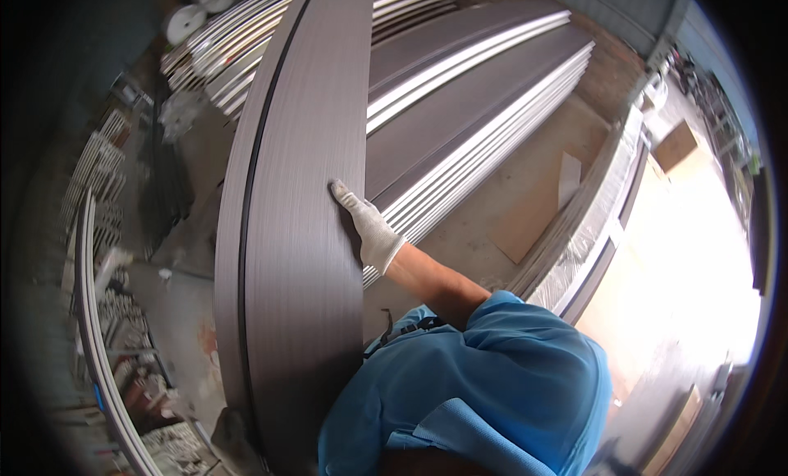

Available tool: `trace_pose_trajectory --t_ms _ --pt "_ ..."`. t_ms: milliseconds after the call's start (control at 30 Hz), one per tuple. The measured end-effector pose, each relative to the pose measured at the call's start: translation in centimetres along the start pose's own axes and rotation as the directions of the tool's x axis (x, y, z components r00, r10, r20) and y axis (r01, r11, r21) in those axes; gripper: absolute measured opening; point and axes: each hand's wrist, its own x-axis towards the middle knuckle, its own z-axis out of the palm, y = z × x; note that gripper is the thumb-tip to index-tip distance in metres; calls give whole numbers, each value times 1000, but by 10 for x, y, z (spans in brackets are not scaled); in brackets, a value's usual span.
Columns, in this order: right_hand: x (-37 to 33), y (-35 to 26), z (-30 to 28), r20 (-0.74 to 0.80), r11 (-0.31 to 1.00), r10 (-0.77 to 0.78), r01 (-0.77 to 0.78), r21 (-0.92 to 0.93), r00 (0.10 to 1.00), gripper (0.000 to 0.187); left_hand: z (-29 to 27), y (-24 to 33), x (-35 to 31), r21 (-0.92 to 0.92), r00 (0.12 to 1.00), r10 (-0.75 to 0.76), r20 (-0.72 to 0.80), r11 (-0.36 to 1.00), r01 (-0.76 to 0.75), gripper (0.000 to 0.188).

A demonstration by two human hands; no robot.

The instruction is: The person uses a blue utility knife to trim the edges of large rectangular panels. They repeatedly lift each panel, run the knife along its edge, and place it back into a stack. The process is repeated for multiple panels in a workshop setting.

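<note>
A long grey-brown panel with a fine wood-like grain runs up the middle of the view. A dark groove lies along its left side. My right hand, in a white knit glove, is closed on the panel's right edge. Its thumb lies stretched over the face, and the other fingers are hidden behind the edge. Low on the opposite edge is my left hand, gloved, dim and partly cut off by shadow. It appears closed round that edge, though its fingers show poorly.
Stacks of similar panels with white edges lie behind, to the right. Plastic-wrapped long pieces stand beside cardboard sheets. On the left are racks of long strips and a curved-looking pale strip. White rolls sit far left.
</note>
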Motion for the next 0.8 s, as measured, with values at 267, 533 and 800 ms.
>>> trace_pose_trajectory --t_ms 267,533,800 --pt "3 -117 -110 -126 998 -59 62 22 990 109 108 90 31 115 989 96 115 987 -109 28" --pt "3 -190 -165 -284 985 -159 173 22 945 101 178 143 97 278 932 334 144 890 -362 38" --pt "20 -257 -249 -411 925 -288 362 113 865 83 289 182 183 240 843 444 305 820 -519 36"
